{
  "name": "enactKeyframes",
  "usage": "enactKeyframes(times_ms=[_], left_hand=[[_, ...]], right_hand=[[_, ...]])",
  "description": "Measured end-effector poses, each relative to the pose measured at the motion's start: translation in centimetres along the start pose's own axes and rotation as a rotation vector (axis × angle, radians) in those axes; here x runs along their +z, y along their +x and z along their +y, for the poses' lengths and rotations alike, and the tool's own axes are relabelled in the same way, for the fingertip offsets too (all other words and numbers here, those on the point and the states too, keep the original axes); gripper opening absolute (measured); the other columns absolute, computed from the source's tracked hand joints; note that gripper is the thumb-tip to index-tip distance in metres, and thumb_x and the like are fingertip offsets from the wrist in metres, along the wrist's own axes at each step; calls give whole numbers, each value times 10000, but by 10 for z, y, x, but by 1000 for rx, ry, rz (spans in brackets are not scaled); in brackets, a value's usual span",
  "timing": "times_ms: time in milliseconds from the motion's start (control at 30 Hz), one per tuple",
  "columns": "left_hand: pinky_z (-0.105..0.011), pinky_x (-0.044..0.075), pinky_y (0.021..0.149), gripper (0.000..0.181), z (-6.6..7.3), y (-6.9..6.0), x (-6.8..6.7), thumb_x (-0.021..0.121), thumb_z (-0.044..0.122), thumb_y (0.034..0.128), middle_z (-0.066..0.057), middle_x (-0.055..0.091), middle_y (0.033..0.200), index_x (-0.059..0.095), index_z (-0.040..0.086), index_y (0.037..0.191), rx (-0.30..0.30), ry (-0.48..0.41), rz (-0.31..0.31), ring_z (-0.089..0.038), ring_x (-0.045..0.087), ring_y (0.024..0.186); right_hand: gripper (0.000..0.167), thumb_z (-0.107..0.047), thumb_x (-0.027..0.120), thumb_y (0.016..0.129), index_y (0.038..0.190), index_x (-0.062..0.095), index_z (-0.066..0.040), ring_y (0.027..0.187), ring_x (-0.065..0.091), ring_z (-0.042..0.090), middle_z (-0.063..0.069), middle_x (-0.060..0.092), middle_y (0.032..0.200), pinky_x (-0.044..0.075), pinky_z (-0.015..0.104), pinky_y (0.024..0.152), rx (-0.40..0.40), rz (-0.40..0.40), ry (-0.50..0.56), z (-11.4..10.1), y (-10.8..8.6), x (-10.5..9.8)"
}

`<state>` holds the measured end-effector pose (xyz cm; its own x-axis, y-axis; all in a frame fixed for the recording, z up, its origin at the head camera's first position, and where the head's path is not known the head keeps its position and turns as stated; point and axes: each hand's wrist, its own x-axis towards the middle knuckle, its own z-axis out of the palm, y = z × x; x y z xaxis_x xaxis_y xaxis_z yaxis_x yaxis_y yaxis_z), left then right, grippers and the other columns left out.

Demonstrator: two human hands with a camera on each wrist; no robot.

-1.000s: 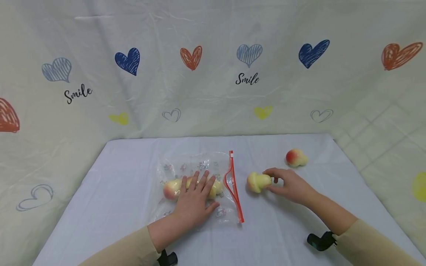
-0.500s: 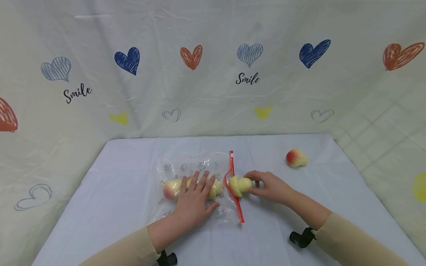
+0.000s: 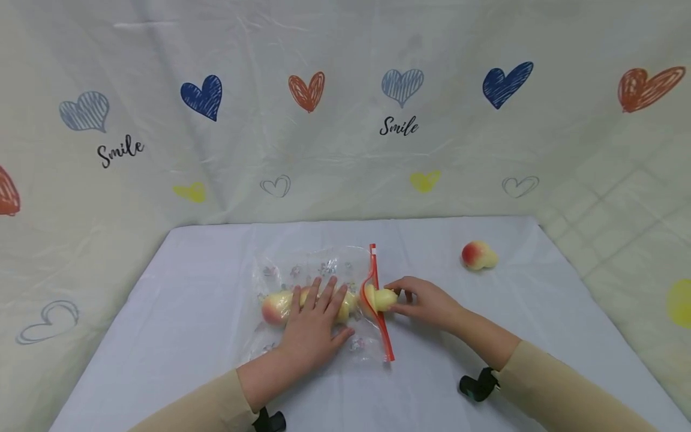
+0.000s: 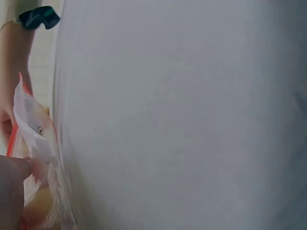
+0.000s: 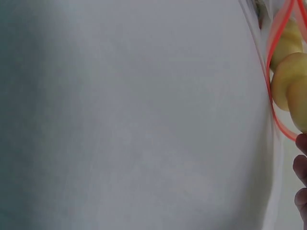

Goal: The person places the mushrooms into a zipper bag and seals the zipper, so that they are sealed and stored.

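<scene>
A clear zip bag (image 3: 324,262) with small printed flowers and a red zip edge (image 3: 387,344) lies flat on the table. My left hand (image 3: 312,327) rests on it with straight, spread fingers. Beneath the plastic are yellow mushroom shapes, partly covered by that hand, one with a reddish cap (image 3: 274,308). My right hand (image 3: 429,305) pinches the stem end of a yellow toy mushroom (image 3: 385,299) between thumb and fingers. Its cap is inside the bag's mouth. In the right wrist view the red rim (image 5: 269,76) loops around this mushroom (image 5: 288,81), with another yellow piece (image 5: 288,45) deeper inside.
Another toy mushroom (image 3: 478,255) with a red cap lies at the back right of the table. White cloth (image 3: 178,300) covers the table, and a curtain printed with hearts (image 3: 402,87) hangs behind. Each wrist carries a small black camera (image 3: 477,386).
My right hand has moved left, carrying the toy mushroom from beside the bag to its mouth, cap first. The left hand has stayed on the bag.
</scene>
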<state>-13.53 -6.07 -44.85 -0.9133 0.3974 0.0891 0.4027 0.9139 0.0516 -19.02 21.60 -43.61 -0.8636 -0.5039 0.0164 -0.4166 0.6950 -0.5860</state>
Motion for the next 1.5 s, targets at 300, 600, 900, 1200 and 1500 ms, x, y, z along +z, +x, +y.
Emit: enactKeyframes(times_ms=[300,600,900,1200,1500], left_hand=[[-622,56,1161,847,-1,0,0,501,663,927,-20,149,1659,205,238,1597,3,-1,15,-325,120,1509],[-607,36,1166,843,-2,0,1,464,680,933,10,110,1666,169,263,1603,-10,-15,10,-303,98,1515],[-603,41,1168,832,-1,-1,-3,450,675,942,12,111,1666,172,255,1603,-19,-45,14,-277,57,1522],[-617,21,1164,816,1,1,-5,459,678,937,-8,121,1664,204,271,1597,-4,-36,1,-300,78,1518],[-629,13,1157,795,3,1,-7,463,670,941,-15,128,1662,235,272,1591,-8,-57,-22,-313,84,1516]], right_hand=[[420,-313,783,858,1243,683,-179,837,546,146,-95,623,971,494,259,687,-11,-10,10,-1,6,5],[406,-325,768,872,1227,682,-148,842,552,137,-110,607,916,495,262,709,-5,-39,-24,-6,10,5],[427,-288,782,861,1234,680,-108,831,547,126,-84,601,894,502,240,692,-11,-36,-2,-17,19,14],[358,-95,745,873,1225,681,-81,834,546,134,-43,612,909,516,259,724,-9,-24,109,-21,27,26],[288,-39,697,889,1174,702,-80,841,550,148,-23,632,926,518,289,753,53,-18,171,-20,29,34]])
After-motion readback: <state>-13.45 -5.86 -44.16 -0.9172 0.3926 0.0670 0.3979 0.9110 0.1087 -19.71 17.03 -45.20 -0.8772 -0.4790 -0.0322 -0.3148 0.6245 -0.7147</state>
